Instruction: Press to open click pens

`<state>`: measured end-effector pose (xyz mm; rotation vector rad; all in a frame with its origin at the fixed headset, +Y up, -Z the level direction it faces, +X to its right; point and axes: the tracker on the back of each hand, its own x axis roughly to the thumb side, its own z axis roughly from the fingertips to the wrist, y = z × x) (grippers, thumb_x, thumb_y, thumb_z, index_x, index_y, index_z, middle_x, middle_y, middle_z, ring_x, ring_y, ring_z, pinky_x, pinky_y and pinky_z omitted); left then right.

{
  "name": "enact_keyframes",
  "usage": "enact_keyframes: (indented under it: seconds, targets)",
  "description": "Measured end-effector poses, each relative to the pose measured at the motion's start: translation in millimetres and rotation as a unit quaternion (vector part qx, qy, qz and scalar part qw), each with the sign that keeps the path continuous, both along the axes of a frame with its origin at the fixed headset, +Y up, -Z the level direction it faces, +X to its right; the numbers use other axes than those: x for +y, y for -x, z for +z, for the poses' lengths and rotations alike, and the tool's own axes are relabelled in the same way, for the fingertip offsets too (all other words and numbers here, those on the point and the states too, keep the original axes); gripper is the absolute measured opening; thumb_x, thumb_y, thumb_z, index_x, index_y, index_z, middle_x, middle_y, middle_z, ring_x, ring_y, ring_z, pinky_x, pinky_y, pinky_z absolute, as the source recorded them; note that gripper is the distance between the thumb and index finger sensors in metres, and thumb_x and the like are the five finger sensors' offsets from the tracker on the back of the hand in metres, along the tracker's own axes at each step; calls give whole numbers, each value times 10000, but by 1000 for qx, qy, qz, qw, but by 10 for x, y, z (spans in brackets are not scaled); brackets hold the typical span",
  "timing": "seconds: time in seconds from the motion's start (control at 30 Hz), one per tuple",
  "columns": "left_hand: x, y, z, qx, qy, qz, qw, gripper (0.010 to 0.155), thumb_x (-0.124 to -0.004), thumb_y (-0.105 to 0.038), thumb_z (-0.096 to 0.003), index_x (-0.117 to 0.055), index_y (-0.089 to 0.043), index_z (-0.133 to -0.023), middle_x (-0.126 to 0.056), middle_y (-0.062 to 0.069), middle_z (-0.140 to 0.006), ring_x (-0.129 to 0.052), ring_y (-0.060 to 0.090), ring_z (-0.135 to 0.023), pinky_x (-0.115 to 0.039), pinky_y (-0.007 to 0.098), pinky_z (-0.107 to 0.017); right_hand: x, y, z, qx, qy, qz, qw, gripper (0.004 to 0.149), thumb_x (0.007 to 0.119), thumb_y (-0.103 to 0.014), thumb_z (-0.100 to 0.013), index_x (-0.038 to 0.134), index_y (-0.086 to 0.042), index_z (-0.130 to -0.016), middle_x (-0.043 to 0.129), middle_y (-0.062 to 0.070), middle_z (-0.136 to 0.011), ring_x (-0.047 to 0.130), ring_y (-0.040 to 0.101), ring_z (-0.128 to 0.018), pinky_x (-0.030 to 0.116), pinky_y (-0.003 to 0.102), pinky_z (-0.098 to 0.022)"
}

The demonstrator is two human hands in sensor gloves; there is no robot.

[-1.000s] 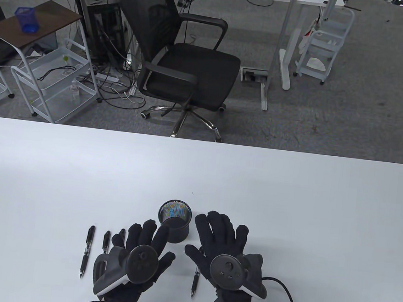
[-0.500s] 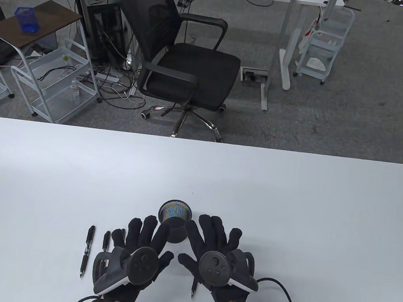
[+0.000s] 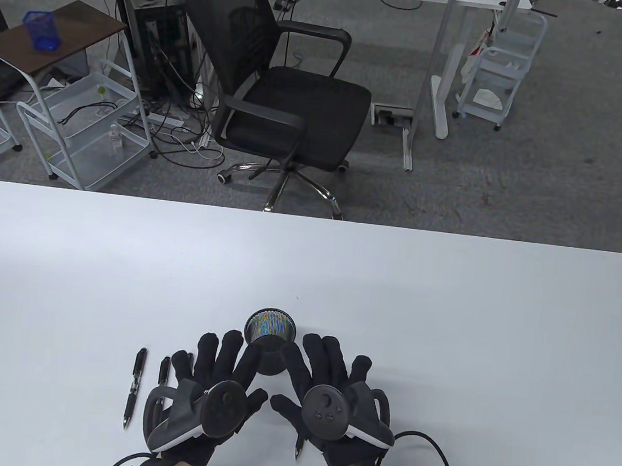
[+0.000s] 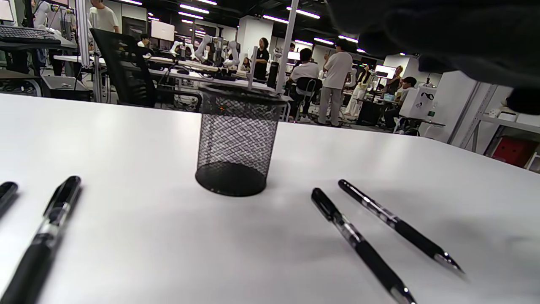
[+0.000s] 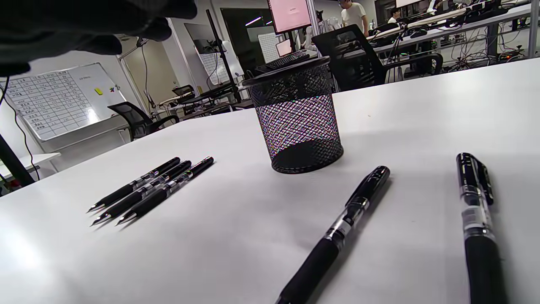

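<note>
pens (image 3: 134, 386) laid flat on white table (image 3: 445, 323), beside mesh cup (image 3: 269, 339) | left hand (image 3: 214, 386) and right hand (image 3: 328, 394) held above pens, fingers spread, nothing gripped | far tabletop unoccupied

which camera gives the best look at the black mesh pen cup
The right wrist view: the mesh pen cup stands upright, unblocked and sharp from rim to base. The left wrist view shows it whole too, but darker. In the table view only the rim and inside show, with fingers covering the wall.
</note>
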<state>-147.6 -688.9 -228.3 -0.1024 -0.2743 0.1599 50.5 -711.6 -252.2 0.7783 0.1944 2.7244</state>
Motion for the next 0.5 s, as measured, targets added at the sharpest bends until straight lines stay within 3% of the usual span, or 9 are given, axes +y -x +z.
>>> enact_keyframes:
  seconds: [0.5]
  targets:
    - [-5,-19,0,-4,15,-10,1000,714,-602,-546,-713,-252,-261,-1267,-161,203,-1323,-191,604,-1158,-216,840,-710,0,-9,-8,-3,-6,-6,1000,756,506,-516,-679,89,-184,-1214,-36,257,-1227,22,549,-1095,25,850,-608]
